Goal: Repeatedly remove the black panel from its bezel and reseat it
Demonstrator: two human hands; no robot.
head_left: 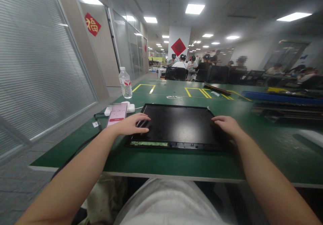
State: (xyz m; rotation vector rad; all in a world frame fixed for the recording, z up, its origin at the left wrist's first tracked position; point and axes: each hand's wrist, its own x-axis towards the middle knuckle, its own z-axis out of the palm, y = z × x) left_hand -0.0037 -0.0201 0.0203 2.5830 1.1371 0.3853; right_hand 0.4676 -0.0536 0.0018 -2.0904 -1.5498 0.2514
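A black display panel [181, 122] in a thin dark frame lies flat on the green table, with a strip of green circuit board [148, 144] along its near edge. Over the panel's left edge is my left hand [131, 124], thumb and fingers apart, fingertips on or just above the surface. My right hand [228, 125] reaches the right edge with fingers stretched toward the panel; its thumb is not clearly seen. Neither hand visibly wraps around the frame.
Left of the panel are a phone [118, 114], a white charger or power block [130, 108] with cables, and a water bottle [125, 83]. A dark strip [217, 89] lies at the back. Blurred long blue [272, 96] and dark parts lie right. People sit beyond the green table [176, 164].
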